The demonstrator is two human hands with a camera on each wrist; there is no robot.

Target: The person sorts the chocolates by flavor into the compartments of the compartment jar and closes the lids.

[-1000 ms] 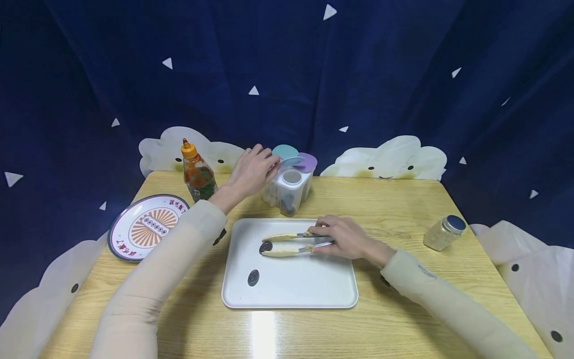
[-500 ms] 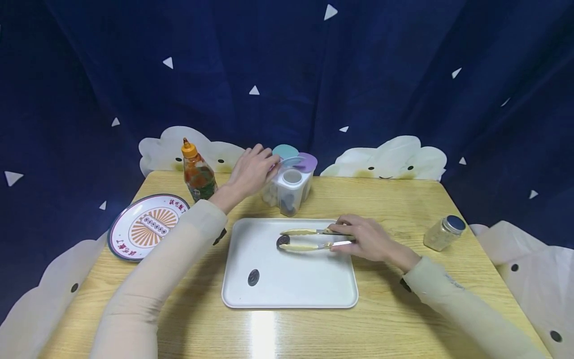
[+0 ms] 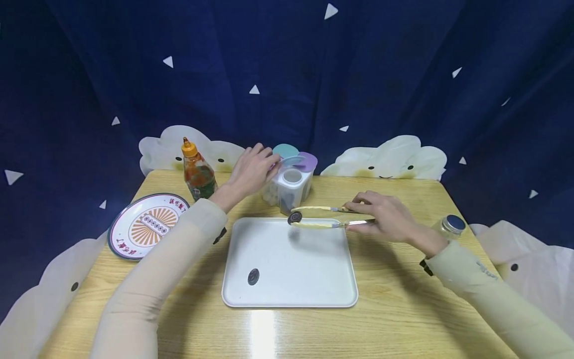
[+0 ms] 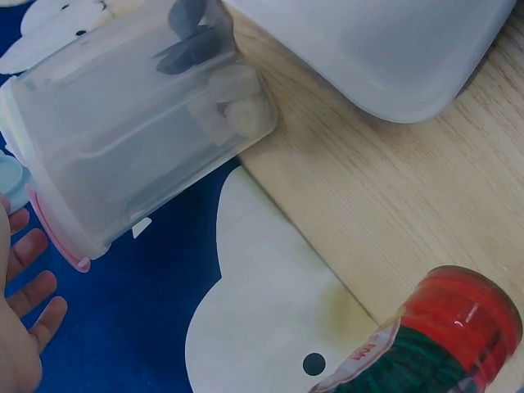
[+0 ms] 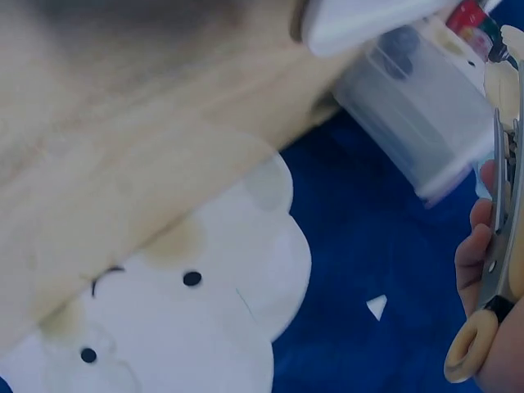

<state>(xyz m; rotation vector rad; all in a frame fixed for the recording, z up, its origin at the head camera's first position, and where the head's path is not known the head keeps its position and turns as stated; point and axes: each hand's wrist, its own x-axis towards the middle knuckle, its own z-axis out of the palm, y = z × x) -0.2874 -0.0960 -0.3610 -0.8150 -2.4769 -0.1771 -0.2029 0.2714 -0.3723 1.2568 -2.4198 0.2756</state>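
My left hand (image 3: 253, 168) holds the raised pale-blue flap lid (image 3: 290, 161) of a translucent multi-compartment container (image 3: 292, 189) by its edge; the thumb's grip is partly hidden. Dark and pale pieces show through the container's walls in the left wrist view. My right hand (image 3: 381, 215) grips a pair of tongs (image 3: 354, 223) with metal arms and cream tips. Between the tips is a dark round disc (image 3: 294, 217), raised above the tray's back edge, just in front of the container. Another dark disc (image 3: 253, 276) lies on the white tray (image 3: 296, 259), at its front left.
Left of the container stands a red sauce bottle (image 3: 199, 174) with an orange cap. A patterned plate (image 3: 130, 214) lies at the table's left, partly behind my left sleeve. A blue-lidded jar (image 3: 453, 225) stands at the right, partly hidden by my right arm.
My right hand has moved right and away from me, lifting the tongs and the disc off the tray towards the container. My left hand and the lid stay where they were.
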